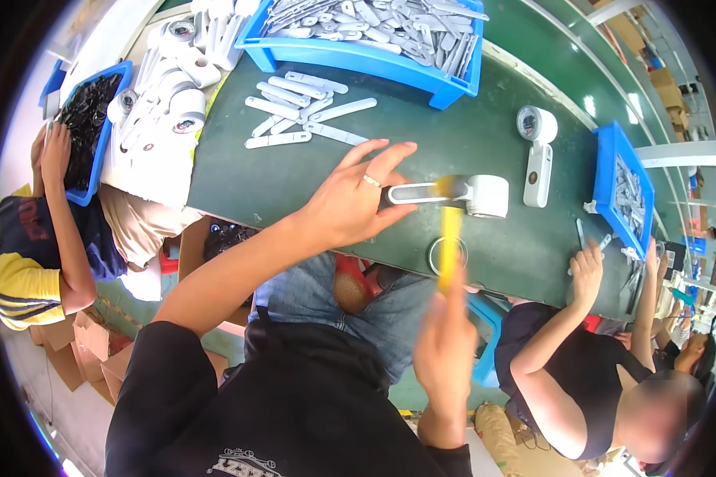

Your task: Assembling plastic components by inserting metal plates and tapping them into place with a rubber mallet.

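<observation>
My left hand (346, 199) is closed round the handle end of a white handheld fan (487, 196), which lies sideways just over the green table. A long grey-and-white strip shows along its handle, and its round head points right. My right hand (445, 342), smeared by motion, grips a hammer (451, 246) by its yellow handle. The hammer's head overlaps the fan's neck; whether they touch I cannot tell. Another white fan (538, 163) lies to the right. Beyond my left hand is a loose pile of grey-and-white strips (294, 107).
A blue bin (358, 54) of strips stands at the far side. White fans (171, 87) are heaped at left. A round ring (448, 256) sits by the near table edge. Co-workers' hands work at a left bin (103, 151) and beside a right bin (605, 183).
</observation>
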Tool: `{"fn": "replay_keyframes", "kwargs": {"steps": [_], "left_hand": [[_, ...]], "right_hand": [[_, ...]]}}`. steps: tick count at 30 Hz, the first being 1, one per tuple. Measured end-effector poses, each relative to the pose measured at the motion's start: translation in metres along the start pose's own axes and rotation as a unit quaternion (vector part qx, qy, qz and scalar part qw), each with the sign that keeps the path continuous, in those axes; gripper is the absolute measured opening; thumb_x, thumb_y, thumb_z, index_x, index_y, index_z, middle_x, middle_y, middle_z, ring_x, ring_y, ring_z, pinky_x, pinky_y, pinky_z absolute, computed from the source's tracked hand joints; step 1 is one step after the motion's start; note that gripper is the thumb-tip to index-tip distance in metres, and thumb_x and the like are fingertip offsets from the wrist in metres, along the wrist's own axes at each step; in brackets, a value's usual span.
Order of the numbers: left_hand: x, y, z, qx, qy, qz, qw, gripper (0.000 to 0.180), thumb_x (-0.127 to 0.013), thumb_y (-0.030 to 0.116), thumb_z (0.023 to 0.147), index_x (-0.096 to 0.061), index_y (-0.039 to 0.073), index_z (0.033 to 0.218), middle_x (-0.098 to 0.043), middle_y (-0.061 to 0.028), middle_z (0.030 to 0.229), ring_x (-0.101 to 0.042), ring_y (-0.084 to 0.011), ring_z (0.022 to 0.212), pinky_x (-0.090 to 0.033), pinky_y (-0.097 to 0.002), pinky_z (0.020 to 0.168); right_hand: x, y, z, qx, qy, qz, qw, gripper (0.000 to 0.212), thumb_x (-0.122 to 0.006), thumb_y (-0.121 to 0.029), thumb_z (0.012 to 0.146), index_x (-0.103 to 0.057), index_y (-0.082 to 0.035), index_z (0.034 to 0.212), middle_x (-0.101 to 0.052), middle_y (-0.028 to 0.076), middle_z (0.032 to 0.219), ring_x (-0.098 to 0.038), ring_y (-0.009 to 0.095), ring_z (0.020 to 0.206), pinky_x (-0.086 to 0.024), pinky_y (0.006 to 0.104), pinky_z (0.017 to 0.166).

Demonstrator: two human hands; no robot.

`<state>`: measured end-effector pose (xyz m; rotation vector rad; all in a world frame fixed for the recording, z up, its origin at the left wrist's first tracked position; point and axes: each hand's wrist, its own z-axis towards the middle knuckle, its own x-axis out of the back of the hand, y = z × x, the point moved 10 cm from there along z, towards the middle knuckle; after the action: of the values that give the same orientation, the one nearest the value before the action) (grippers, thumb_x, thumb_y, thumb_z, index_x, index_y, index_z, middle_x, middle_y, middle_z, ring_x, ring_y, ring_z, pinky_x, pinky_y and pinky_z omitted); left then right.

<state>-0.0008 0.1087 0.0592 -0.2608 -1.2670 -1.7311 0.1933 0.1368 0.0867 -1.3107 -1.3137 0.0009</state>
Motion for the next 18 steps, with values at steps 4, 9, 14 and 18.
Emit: {"fn": "replay_keyframes", "kwargs": {"steps": [4,9,14,18], "left_hand": [[0.004,0.009,0.005,-0.043,0.038,0.007,0.998,0.07,-0.084,0.016,0.083,-0.042,0.0,0.137,-0.076,-0.0068,0.106,-0.069,-0.0363,0.107,-0.042,-0.0505,0.114],[0.001,0.001,-0.003,-0.023,0.04,-0.011,0.999,0.064,-0.088,0.017,0.081,-0.052,0.009,0.133,-0.077,-0.003,0.107,-0.065,-0.0343,0.119,-0.046,-0.0507,0.111],[-0.002,0.022,0.006,-0.103,-0.006,0.047,0.993,0.04,-0.085,0.014,0.082,-0.069,0.014,0.119,-0.075,-0.0014,0.1,-0.068,-0.0209,0.085,-0.045,-0.052,0.111],[0.0,0.024,0.008,-0.105,0.008,0.041,0.994,0.034,-0.085,0.013,0.082,-0.075,0.016,0.114,-0.073,-0.0007,0.097,-0.067,-0.0182,0.079,-0.046,-0.0526,0.111]], "right_hand": [[0.013,-0.018,-0.019,0.107,0.061,0.034,0.992,0.061,-0.05,-0.005,0.104,-0.029,0.001,0.16,-0.07,0.033,0.107,-0.07,0.046,0.068,-0.055,0.0466,0.058],[0.001,0.007,-0.007,0.044,0.031,-0.002,0.999,0.06,-0.047,-0.01,0.107,-0.026,-0.003,0.163,-0.064,0.02,0.087,-0.064,0.029,0.065,-0.052,0.0402,0.056],[0.028,0.023,-0.006,-0.043,0.128,0.118,0.984,0.054,-0.041,-0.016,0.112,-0.03,-0.007,0.164,-0.046,-0.002,0.062,-0.042,0.004,0.046,-0.037,0.0228,0.044],[0.041,0.005,-0.017,-0.017,0.16,0.113,0.98,0.054,-0.039,-0.018,0.112,-0.03,-0.003,0.163,-0.047,-0.002,0.062,-0.042,0.004,0.046,-0.035,0.0219,0.044]]}}
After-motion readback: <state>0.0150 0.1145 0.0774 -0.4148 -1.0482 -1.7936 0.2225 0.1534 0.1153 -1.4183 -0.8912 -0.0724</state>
